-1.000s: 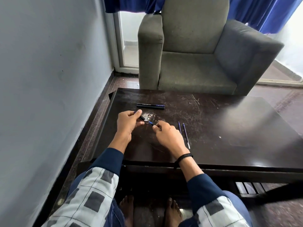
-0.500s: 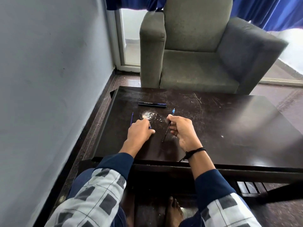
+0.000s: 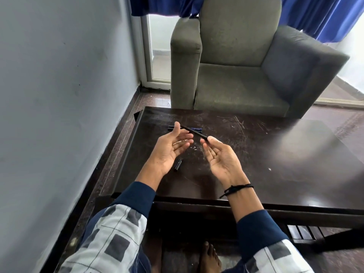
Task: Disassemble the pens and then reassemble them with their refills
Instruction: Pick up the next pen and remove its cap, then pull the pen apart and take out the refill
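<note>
Head view: a person sits at a dark, scratched tabletop [image 3: 275, 154], both forearms raised above it with the palms turned upward. The left hand [image 3: 169, 148] is spread, its fingers nearly straight and apart; its thumb tip meets the far end of a slim black pen [image 3: 201, 134], and no finger curls round the shaft. The right hand [image 3: 220, 158] has its fingers loosely bent and pinches the near end of the same pen between thumb and forefinger. The pen thus spans the gap between the two hands, held clear of the tabletop and sloping from upper left to lower right. Behind it, flat on the tabletop, lies a second dark pen [image 3: 171, 127] with blue lettering towards its right end; whether one barrel or two lie there side by side cannot be told. A short black cap [image 3: 178, 164] rests on the tabletop below the left hand, between the two wrists and apart from both. A black thread band [image 3: 236, 189] circles the right wrist, and both arms wear navy cuffs under checked grey-and-white sleeves [image 3: 110, 233]. Beyond the tabletop stands a grey armchair [image 3: 236, 81] with blue curtains [image 3: 325, 16] above it. A pale wall [image 3: 59, 95] fills the left side, and a bare foot [image 3: 208, 257] shows on the floor under the tabletop's near edge.
</note>
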The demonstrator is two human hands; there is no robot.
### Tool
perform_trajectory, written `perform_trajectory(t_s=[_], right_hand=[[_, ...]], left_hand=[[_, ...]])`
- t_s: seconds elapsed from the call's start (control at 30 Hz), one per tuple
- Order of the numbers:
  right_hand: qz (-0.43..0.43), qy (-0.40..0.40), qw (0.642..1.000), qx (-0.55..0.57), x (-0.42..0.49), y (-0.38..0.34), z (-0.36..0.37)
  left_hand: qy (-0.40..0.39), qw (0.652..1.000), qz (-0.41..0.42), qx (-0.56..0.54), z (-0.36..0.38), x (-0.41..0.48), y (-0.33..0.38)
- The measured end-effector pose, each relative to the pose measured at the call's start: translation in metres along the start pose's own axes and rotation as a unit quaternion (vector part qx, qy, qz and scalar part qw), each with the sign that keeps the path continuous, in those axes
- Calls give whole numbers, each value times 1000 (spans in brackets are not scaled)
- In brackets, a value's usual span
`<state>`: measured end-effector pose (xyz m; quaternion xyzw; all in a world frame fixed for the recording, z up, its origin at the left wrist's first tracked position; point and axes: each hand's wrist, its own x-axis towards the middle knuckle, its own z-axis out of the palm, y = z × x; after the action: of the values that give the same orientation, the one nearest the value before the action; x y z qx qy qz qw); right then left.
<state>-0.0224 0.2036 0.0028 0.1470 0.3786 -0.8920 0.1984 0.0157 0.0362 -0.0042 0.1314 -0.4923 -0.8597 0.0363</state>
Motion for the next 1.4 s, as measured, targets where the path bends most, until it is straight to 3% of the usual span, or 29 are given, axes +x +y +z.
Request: perform_trajectory(t_s=[0.1, 0.23, 0.47, 0.67, 1.03, 1.2, 1.3, 1.4], right_hand=[[11, -31, 999, -5, -2, 7, 3], [-16, -33, 994, -103, -5, 13, 4], [-76, -61, 947, -305, -3, 13, 5], [-32, -74, 910, -406, -5, 17, 5], [-112, -56, 890, -438, -7, 31, 9], [-179, -24, 832, -524, -3, 38, 7], [-171, -34, 838, -517, -4, 35, 6], [-150, -48, 868, -471, -6, 31, 7]], left_hand=[[-46, 998, 43, 2, 7, -1, -4], [-7, 997, 69, 45, 11, -1, -8], [20, 997, 61, 34, 5, 3, -1], [27, 997, 47, 55, -1, 4, 1], [51, 994, 46, 80, -5, 6, 2], [106, 989, 46, 92, -7, 8, -1], [120, 988, 37, 89, -7, 8, -1], [116, 990, 27, 73, -6, 8, -2]])
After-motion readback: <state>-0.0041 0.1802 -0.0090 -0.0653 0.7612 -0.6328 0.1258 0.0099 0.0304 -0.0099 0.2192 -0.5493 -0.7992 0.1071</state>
